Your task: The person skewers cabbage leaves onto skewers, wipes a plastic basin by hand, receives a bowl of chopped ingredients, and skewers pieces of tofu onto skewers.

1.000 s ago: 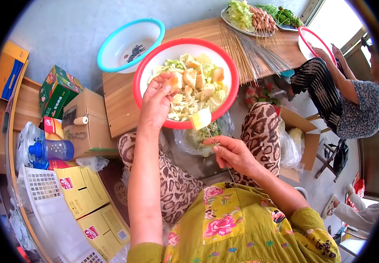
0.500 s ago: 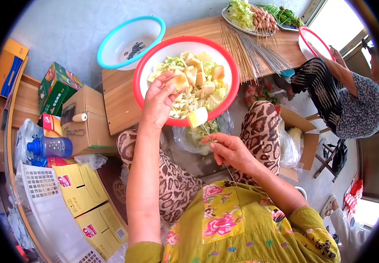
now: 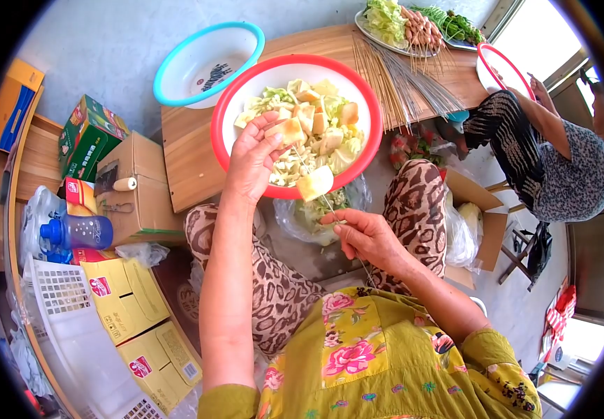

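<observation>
My left hand [image 3: 251, 157] pinches a browned bread-like piece [image 3: 289, 131] over the left part of a red-rimmed white bowl [image 3: 370, 140]. My right hand [image 3: 363, 236] grips a thin metal skewer [image 3: 327, 205] just below and right of the bowl. One pale yellow piece [image 3: 315, 183] is threaded on the skewer, near the bowl's lower rim. The skewer's tip reaches up to the piece in my left hand; whether it has entered that piece I cannot tell. Inside the bowl lie cut cabbage [image 3: 344, 155] and several browned pieces.
A blue-rimmed basin [image 3: 207, 68], many loose skewers [image 3: 413, 80] and a vegetable plate [image 3: 385, 43] are on the wooden table [image 3: 187, 150]. Below the bowl is a plastic bag of greens [image 3: 319, 220]. Cartons [image 3: 150, 188] stand left; another person [image 3: 570, 167] sits right.
The browned piece in my left hand has moved right and down, out over the bowl, and the skewer now meets it. The threaded piece has shifted slightly left and up.
</observation>
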Motion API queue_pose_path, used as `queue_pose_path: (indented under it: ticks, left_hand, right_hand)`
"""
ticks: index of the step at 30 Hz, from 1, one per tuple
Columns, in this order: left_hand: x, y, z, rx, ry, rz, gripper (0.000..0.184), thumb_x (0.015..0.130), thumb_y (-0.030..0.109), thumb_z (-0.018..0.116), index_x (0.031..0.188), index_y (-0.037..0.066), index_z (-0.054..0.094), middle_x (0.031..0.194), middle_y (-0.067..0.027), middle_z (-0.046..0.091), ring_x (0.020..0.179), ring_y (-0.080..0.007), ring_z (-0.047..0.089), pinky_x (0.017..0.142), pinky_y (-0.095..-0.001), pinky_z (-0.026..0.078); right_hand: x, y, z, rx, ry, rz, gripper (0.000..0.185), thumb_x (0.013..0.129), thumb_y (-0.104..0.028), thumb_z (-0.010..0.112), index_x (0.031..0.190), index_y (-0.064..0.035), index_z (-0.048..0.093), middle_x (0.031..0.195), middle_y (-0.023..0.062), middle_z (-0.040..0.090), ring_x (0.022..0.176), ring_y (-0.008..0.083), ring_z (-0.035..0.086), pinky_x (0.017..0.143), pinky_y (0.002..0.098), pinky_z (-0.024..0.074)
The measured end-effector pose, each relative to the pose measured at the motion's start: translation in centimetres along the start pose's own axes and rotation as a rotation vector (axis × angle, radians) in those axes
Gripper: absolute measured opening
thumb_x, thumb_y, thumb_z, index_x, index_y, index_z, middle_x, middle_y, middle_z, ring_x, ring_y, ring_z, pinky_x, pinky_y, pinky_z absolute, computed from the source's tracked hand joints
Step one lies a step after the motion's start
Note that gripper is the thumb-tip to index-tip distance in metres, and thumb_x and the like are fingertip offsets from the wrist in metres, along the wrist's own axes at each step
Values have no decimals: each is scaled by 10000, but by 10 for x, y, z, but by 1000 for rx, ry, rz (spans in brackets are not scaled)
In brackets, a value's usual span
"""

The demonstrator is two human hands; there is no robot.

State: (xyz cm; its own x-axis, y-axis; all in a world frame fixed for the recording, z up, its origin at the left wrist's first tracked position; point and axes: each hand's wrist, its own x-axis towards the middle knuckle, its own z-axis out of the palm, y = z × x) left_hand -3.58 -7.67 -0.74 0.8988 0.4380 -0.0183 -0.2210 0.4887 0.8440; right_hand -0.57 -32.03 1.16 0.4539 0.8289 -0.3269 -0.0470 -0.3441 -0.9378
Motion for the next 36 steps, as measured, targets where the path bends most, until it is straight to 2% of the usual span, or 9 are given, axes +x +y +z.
queue_pose_path:
  ticks: [13, 25, 27, 34, 36]
  left_hand:
    - [0, -3, 0, 58, 48, 1, 404, 832, -27, 555, 1217, 16, 443, 1169, -118, 524, 1046, -187, 553, 893, -319, 498]
    - [-5, -10, 14, 67, 2, -66, 490, 822, -19, 576, 1277, 37, 403, 1177, -135, 518, 1052, -186, 545, 876, -292, 482]
    - [-4, -13, 15, 49, 11, -63, 558, 812, -42, 568, 1316, 21, 336, 1162, -144, 538, 1009, -180, 573, 862, -284, 489]
    - [-2, -18, 14, 73, 0, -33, 540, 827, -15, 568, 1318, 22, 346, 1164, -140, 537, 1022, -178, 563, 826, -287, 496]
    - [-3, -14, 16, -50, 54, -70, 481, 854, 38, 572, 1295, 27, 380, 1158, -125, 538, 1024, -173, 557, 815, -294, 498]
  right_hand:
    - [2, -1, 1, -124, 56, -31, 229, 898, -140, 506, 1069, -21, 603, 531, 18, 511, 489, 73, 498, 500, 258, 416]
    - [17, -10, 0, -161, 120, -62, 234, 887, -127, 499, 1059, -2, 599, 537, 42, 514, 483, 92, 509, 498, 272, 424]
    - [21, -7, 1, -121, 137, -72, 231, 888, -133, 501, 1050, -2, 601, 542, 40, 522, 492, 89, 512, 495, 270, 421]
    - [29, -5, 3, -105, 149, -48, 226, 894, -137, 503, 1059, -18, 600, 554, 27, 526, 504, 81, 506, 498, 254, 411]
    - [33, 2, 3, -52, 154, -67, 223, 897, -134, 501, 1069, -28, 597, 549, 20, 514, 504, 77, 494, 499, 249, 401]
